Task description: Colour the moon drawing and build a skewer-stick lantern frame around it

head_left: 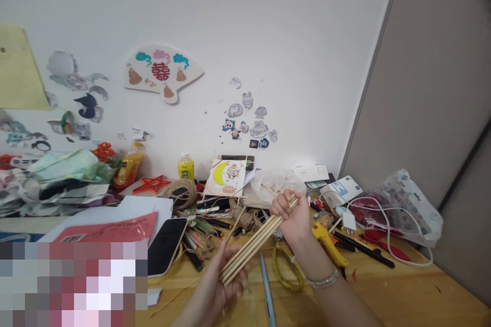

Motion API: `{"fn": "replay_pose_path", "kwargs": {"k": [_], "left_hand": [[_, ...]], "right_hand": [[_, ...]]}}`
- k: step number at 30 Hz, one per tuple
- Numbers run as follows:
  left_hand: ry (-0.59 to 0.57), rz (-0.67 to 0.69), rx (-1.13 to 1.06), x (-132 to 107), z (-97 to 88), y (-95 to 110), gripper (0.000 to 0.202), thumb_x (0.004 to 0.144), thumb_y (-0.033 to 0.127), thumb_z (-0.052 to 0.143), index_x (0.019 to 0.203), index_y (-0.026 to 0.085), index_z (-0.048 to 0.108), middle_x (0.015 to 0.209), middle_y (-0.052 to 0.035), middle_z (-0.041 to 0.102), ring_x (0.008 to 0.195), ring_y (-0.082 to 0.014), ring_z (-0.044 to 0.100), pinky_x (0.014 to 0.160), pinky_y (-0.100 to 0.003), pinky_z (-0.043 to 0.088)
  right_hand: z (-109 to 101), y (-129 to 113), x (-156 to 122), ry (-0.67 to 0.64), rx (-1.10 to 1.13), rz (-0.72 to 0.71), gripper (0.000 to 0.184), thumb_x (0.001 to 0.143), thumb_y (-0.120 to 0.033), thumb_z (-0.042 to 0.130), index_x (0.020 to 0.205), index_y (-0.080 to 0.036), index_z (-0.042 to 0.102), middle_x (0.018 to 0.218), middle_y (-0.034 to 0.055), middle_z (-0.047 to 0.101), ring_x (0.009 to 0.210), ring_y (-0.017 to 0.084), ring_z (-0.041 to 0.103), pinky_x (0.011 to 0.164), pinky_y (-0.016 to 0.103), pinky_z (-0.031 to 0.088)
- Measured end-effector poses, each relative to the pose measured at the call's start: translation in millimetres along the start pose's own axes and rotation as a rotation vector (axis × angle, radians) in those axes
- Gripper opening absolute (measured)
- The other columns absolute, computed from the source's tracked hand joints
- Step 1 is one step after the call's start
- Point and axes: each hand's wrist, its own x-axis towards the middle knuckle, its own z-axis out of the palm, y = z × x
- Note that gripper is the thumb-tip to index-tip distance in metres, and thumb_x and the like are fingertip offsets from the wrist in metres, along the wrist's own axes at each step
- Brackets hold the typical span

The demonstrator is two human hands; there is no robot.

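A bundle of several pale wooden sticks point(253, 247) slants up to the right between my two hands, above the table. My right hand point(293, 214) is wrapped around the upper end, fingers closed in a fist. At the lower end my left hand point(226, 278) curls around the sticks, its thumb on the near side and its fingertips partly behind them. Below the bundle lies a light blue pen point(267, 288) on the wood. Yellow-handled scissors point(286, 273) rest beside my right forearm; their blades are mostly hidden.
A black-screened phone point(168, 247) lies left of my hands. Behind are twine balls point(180, 193), a moon drawing on a stick frame point(225, 178) and a yellow-capless-looking drink bottle point(186, 166). To the right sit a yellow glue gun point(330, 245), a white charger point(347, 218) and a plastic bag point(410, 204).
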Motion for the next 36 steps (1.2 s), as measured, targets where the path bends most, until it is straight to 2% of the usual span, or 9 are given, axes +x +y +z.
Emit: {"fn": "replay_pose_path", "kwargs": {"k": [3,6,14,17,20,24,28,32,36], "left_hand": [[0.023,-0.022,-0.058,-1,-1.3,5,0.04,0.095,0.045,0.038,0.095,0.012,0.06,0.073,-0.0092,0.07,0.059,-0.0174,0.068,0.047,-0.024,0.052],[0.093,-0.009,-0.077,-4,0.0,12,0.04,0.095,0.045,0.038,0.097,0.011,0.06,0.081,-0.0113,0.072,0.067,-0.0201,0.07,0.055,-0.028,0.056],[0.173,0.068,-0.115,0,-5.0,13,0.034,0.095,0.042,0.041,0.091,0.014,0.06,0.081,-0.0061,0.071,0.067,-0.0161,0.069,0.062,-0.028,0.057],[0.096,0.06,0.025,4,-5.9,6,0.036,0.091,0.051,0.047,0.086,0.017,0.057,0.067,-0.0027,0.069,0.054,-0.0148,0.065,0.049,-0.024,0.052],[-0.02,0.098,0.278,3,-3.6,0,0.049,0.075,0.066,0.058,0.07,0.018,0.052,0.048,0.0025,0.059,0.034,-0.0104,0.051,0.034,-0.018,0.036],[-0.137,0.118,0.467,-2,-0.7,1,0.058,0.065,0.073,0.062,0.058,0.02,0.042,0.039,0.01,0.04,0.029,-0.0027,0.029,0.032,-0.017,0.019],[-0.258,0.014,0.581,-4,-1.3,1,0.058,0.06,0.075,0.064,0.062,0.02,0.044,0.041,0.0128,0.032,0.033,-0.003,0.023,0.034,-0.018,0.018],[-0.273,-0.004,0.647,-3,-4.0,-5,0.062,0.063,0.079,0.056,0.073,0.018,0.052,0.04,0.0125,0.034,0.032,-0.0043,0.022,0.034,-0.02,0.017],[-0.288,-0.003,0.688,-2,-5.9,-10,0.064,0.064,0.082,0.05,0.072,0.019,0.049,0.042,0.0111,0.038,0.033,-0.005,0.025,0.035,-0.021,0.017]], "right_hand": [[-1,7,-1,-0.027,-0.013,-0.007,0.03,0.078,-0.031,0.046,0.051,-0.021,0.039,0.04,-0.0104,0.021,0.035,0.007,0.017,0.041,0.019,0.029],[-1,12,-3,-0.042,-0.015,-0.022,0.029,0.078,-0.032,0.047,0.052,-0.02,0.04,0.04,-0.0103,0.022,0.035,0.007,0.019,0.042,0.02,0.031],[4,17,-10,-0.086,-0.035,-0.027,0.028,0.075,-0.033,0.049,0.051,-0.02,0.04,0.041,-0.0093,0.025,0.037,0.007,0.023,0.044,0.02,0.034],[4,9,-9,-0.122,-0.034,-0.019,0.03,0.077,-0.032,0.048,0.051,-0.02,0.037,0.041,-0.0098,0.022,0.036,0.007,0.02,0.042,0.02,0.032],[3,-5,-5,-0.119,-0.017,-0.019,0.029,0.076,-0.029,0.048,0.051,-0.02,0.036,0.041,-0.0096,0.021,0.036,0.007,0.02,0.04,0.019,0.031],[-1,-25,1,-0.089,0.01,-0.015,0.028,0.074,-0.026,0.049,0.051,-0.021,0.034,0.042,-0.0103,0.02,0.036,0.007,0.017,0.039,0.018,0.031],[-2,-34,2,-0.067,0.004,-0.022,0.029,0.075,-0.024,0.05,0.052,-0.021,0.033,0.042,-0.0106,0.02,0.035,0.007,0.017,0.038,0.018,0.031],[2,-34,1,-0.042,0.014,0.012,0.03,0.077,-0.024,0.046,0.051,-0.021,0.031,0.041,-0.01,0.02,0.035,0.008,0.016,0.036,0.019,0.029],[4,-33,2,-0.03,0.028,0.032,0.031,0.077,-0.024,0.046,0.05,-0.021,0.03,0.04,-0.0101,0.019,0.035,0.007,0.015,0.035,0.018,0.028]]}}
